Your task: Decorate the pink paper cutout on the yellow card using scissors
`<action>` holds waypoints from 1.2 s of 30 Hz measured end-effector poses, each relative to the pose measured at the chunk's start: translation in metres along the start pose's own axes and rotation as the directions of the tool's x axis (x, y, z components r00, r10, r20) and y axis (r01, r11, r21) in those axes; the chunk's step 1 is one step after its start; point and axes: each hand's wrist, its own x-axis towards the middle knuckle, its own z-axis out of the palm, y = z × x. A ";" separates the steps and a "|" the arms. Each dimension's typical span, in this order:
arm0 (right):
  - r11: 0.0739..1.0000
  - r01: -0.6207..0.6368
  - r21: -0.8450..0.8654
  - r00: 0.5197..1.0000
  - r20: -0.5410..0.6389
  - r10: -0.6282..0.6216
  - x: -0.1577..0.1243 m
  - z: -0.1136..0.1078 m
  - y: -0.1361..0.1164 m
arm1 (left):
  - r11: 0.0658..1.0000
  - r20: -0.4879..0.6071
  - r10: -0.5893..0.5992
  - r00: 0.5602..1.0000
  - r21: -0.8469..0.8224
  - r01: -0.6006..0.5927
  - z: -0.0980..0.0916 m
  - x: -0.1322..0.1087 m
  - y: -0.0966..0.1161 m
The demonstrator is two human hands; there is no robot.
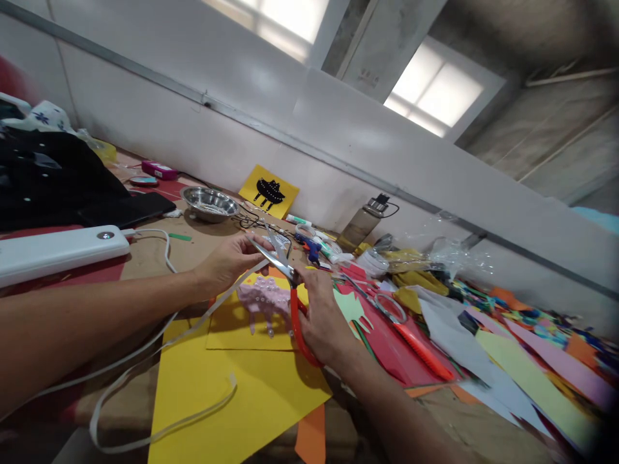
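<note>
My left hand (227,263) pinches a flat white ribbon (178,425), which trails down and curls over a large yellow sheet (256,399). In my right hand (322,312) are scissors with orange-red handles (298,335). Their blades are parted and point up and left, close to the left fingertips and the ribbon. Whether the blades touch the ribbon I cannot tell. Below both hands lies a smaller yellow card (222,332) bearing a pink paper cut-out (265,296) dotted with clear beads.
A steel bowl (210,205), a yellow card with a black cut-out (269,192) and a bottle (360,225) stand behind. A white power bank (58,251) with its cable lies left. To the right are a blue glue gun (309,248), an orange-handled cutter (423,351) and paper scraps (527,374).
</note>
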 end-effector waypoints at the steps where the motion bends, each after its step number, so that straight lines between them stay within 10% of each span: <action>1: 1.000 -0.007 0.000 1.000 0.005 0.007 0.000 0.001 0.000 | 1.000 -0.006 0.001 1.000 -0.006 -0.001 0.001 0.000 0.000; 36: 0.982 0.044 -0.185 0.991 -0.119 -0.067 -0.005 0.005 0.007 | 0.988 0.097 -0.024 0.995 -0.146 0.038 0.007 -0.006 -0.001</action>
